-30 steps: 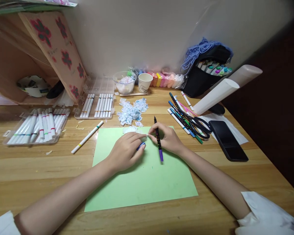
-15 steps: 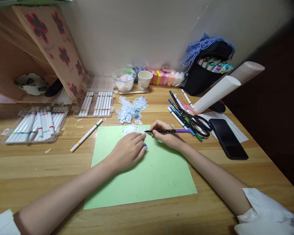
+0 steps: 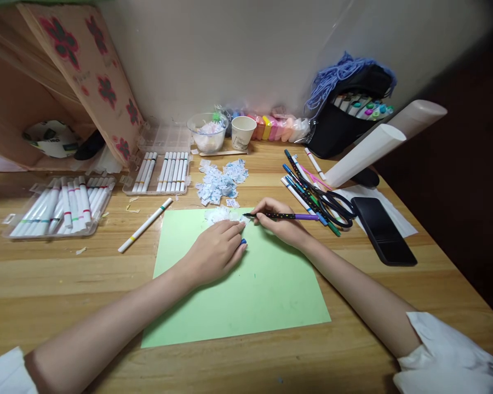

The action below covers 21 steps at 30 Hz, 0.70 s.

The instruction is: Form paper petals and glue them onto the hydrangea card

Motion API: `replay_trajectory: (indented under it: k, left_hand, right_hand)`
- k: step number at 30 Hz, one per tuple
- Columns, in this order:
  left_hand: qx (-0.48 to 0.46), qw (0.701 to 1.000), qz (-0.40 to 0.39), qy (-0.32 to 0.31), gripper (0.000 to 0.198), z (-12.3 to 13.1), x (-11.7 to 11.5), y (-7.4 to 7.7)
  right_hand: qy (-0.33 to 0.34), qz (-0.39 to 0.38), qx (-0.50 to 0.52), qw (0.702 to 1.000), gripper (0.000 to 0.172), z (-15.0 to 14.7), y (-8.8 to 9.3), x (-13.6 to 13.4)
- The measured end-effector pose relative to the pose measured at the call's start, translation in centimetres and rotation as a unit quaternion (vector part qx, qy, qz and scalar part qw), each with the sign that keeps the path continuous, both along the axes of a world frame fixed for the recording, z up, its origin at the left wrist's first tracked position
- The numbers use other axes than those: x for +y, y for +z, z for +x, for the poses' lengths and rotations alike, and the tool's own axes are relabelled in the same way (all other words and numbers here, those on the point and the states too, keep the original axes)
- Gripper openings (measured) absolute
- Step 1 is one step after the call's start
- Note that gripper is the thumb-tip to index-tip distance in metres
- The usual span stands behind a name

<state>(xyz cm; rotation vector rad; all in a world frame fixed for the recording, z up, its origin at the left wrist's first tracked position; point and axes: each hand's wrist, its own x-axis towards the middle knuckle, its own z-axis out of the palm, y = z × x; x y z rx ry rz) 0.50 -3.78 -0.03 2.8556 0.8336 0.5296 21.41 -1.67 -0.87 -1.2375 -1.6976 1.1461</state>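
Note:
A light green paper sheet (image 3: 246, 290) lies on the wooden table in front of me. My left hand (image 3: 213, 253) rests on its upper part, fingers curled round a small blue object (image 3: 243, 241). My right hand (image 3: 280, 223) grips a black pen with a purple end (image 3: 290, 216), held level with its tip pointing left at a small white paper scrap (image 3: 244, 219). A patch of white shredded paper (image 3: 217, 214) sits at the sheet's top edge, just beyond my left fingers.
A pile of blue and white paper bits (image 3: 222, 181) lies behind the sheet. Trays of white markers (image 3: 164, 174) (image 3: 57, 205) and a loose marker (image 3: 145, 224) are at left. Scissors and pens (image 3: 316, 197), a black phone (image 3: 384, 230), a paper cup (image 3: 243, 132) and a bowl (image 3: 207, 134) stand right and back.
My right hand turned the pen from upright to level, tip pointing left, and brought it to the scrap near my left fingertips. My left hand stayed on the sheet.

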Motion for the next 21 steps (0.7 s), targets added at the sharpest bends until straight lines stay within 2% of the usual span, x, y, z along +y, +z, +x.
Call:
replay_trajectory:
  k: [7,11,21]
  left_hand:
    - [-0.01,1.0,0.003,0.007,0.027,0.0,-0.1,-0.03]
    - [-0.012,1.0,0.002,0.009,0.026,0.03,-0.22,-0.05]
    - [-0.001,1.0,0.0,0.014,0.028,0.08,-0.17,-0.06]
  right_hand:
    - [-0.016,0.009,-0.019,1.0,0.005,0.12,0.2,0.09]
    - [-0.003,0.007,-0.026,1.0,0.003,0.06,0.29,0.08]
    - [-0.01,0.003,-0.006,1.0,0.004,0.09,0.51,0.06]
